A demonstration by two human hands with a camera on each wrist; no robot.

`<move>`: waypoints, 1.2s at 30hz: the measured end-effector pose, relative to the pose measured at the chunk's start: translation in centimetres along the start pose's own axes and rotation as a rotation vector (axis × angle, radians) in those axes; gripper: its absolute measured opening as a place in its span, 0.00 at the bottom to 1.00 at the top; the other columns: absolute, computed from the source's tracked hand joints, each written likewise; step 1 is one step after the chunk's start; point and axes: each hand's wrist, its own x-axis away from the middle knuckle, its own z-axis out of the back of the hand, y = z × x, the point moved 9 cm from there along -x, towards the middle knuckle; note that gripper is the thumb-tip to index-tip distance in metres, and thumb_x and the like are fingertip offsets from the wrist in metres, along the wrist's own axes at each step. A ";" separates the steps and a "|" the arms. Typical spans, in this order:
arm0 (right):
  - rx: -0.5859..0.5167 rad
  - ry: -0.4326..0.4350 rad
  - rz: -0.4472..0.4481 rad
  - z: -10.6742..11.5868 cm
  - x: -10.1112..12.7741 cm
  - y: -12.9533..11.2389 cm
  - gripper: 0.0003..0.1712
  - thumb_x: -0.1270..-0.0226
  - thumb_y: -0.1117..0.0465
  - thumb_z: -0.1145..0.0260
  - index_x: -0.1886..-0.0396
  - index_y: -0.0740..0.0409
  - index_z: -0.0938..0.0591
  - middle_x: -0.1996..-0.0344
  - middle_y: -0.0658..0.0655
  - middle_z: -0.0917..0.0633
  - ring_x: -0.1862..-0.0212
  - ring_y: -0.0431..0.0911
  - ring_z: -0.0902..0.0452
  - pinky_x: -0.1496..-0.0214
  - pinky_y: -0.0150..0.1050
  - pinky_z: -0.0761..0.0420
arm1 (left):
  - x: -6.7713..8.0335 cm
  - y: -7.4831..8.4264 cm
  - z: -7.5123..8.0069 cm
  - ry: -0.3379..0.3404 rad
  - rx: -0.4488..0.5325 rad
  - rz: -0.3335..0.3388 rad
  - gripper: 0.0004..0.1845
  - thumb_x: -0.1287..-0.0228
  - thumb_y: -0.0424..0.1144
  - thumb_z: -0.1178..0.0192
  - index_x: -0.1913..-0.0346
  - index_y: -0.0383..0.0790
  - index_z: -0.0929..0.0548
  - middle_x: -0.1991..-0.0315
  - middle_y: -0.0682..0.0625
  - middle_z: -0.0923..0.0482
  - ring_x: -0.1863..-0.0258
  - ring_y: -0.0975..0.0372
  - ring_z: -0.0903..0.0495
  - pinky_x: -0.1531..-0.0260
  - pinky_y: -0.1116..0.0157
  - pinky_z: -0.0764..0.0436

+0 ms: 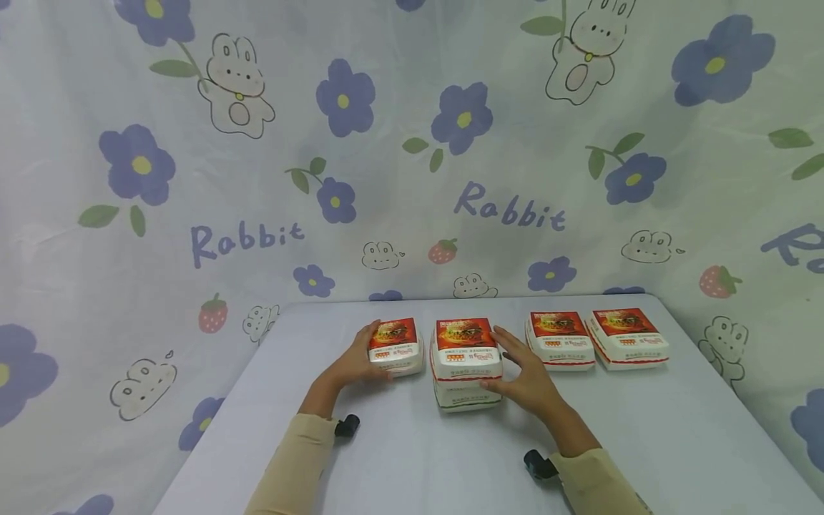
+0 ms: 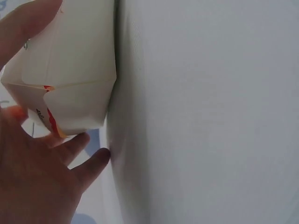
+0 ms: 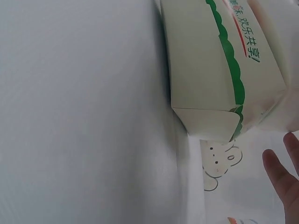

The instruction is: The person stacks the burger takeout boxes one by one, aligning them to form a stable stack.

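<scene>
Roughly: two hands on burger boxes, four spots in a row

Backdrop cloth fills most of the head view, pale with blue flowers, rabbits, "Rabbit" lettering. Below it the grey tabletop carries a row of red-topped white boxes. Middle is a two-box stack, upper box red-trimmed, lower one green-trimmed. Right of it, close together, sit two single boxes and, untouched. Leftmost box sits just beside the stack.

Right hand lies against the stack's right side, fingers straight and spread, not curled round it; in the right wrist view the fingertips stand apart from the green-trimmed box. Left hand cups the leftmost box from its left side, fingers wrapped along the edge; the left wrist view shows thumb above and fingers below that box.

Small: black wrist cameras by each beige sleeve.
</scene>
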 end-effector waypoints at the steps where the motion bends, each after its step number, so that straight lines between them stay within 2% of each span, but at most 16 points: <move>1: -0.005 -0.003 0.000 0.0 0.0 0.0 0.56 0.58 0.48 0.17 0.27 0.40 0.34 0.27 0.44 0.39 0.31 0.57 0.37 0.40 0.58 0.29 | 0.0 -0.1 0.1 0.005 0.005 -0.001 0.72 0.72 0.51 0.17 0.22 0.53 0.54 0.24 0.40 0.56 0.29 0.42 0.48 0.37 0.36 0.43; 6: -0.026 -0.013 0.019 0.0 -0.1 -0.2 0.58 0.59 0.45 0.17 0.26 0.40 0.35 0.26 0.45 0.40 0.29 0.55 0.40 0.39 0.58 0.30 | -0.2 -0.4 0.5 0.028 0.031 0.017 0.71 0.70 0.51 0.18 0.22 0.54 0.54 0.25 0.43 0.52 0.32 0.44 0.43 0.37 0.38 0.41; 10: -0.049 -0.020 0.048 0.1 0.0 -0.6 0.58 0.58 0.46 0.18 0.26 0.42 0.36 0.26 0.46 0.40 0.28 0.55 0.43 0.38 0.60 0.31 | 0.2 -0.2 0.8 0.037 0.052 0.033 0.70 0.68 0.51 0.18 0.22 0.55 0.54 0.25 0.42 0.52 0.31 0.44 0.44 0.37 0.39 0.41; 15: -0.050 -0.020 0.087 0.1 -0.1 -0.9 0.57 0.55 0.46 0.19 0.25 0.40 0.38 0.26 0.50 0.40 0.28 0.55 0.44 0.37 0.59 0.32 | 0.5 0.4 1.6 0.059 0.034 0.017 0.69 0.66 0.52 0.20 0.22 0.52 0.56 0.25 0.40 0.53 0.30 0.44 0.45 0.36 0.39 0.43; 20: -0.057 -0.004 0.127 0.4 -0.2 -1.1 0.53 0.49 0.47 0.22 0.25 0.40 0.39 0.26 0.49 0.39 0.28 0.53 0.42 0.36 0.57 0.33 | 0.6 1.7 2.6 0.096 0.058 -0.021 0.68 0.64 0.50 0.21 0.22 0.50 0.55 0.25 0.41 0.52 0.31 0.45 0.44 0.35 0.39 0.44; 26: -0.050 0.011 0.157 0.7 -0.6 -1.4 0.50 0.45 0.50 0.24 0.24 0.42 0.39 0.26 0.51 0.38 0.28 0.54 0.42 0.36 0.56 0.32 | 0.8 3.3 3.4 0.119 0.165 -0.051 0.67 0.63 0.47 0.20 0.22 0.50 0.56 0.27 0.43 0.49 0.32 0.47 0.42 0.35 0.39 0.44; 31: -0.047 0.024 0.170 1.0 -1.0 -1.6 0.48 0.43 0.51 0.26 0.24 0.44 0.38 0.27 0.54 0.38 0.29 0.55 0.42 0.36 0.55 0.32 | 1.1 4.4 4.2 0.133 0.237 -0.055 0.67 0.63 0.49 0.20 0.22 0.55 0.56 0.27 0.45 0.48 0.34 0.47 0.40 0.38 0.39 0.39; 36: -0.064 0.025 0.174 1.2 -1.4 -1.6 0.46 0.40 0.51 0.28 0.24 0.45 0.39 0.27 0.53 0.38 0.29 0.55 0.42 0.36 0.55 0.32 | 1.2 6.0 5.3 0.166 0.259 -0.101 0.67 0.62 0.51 0.20 0.22 0.56 0.56 0.27 0.47 0.50 0.35 0.48 0.39 0.41 0.40 0.32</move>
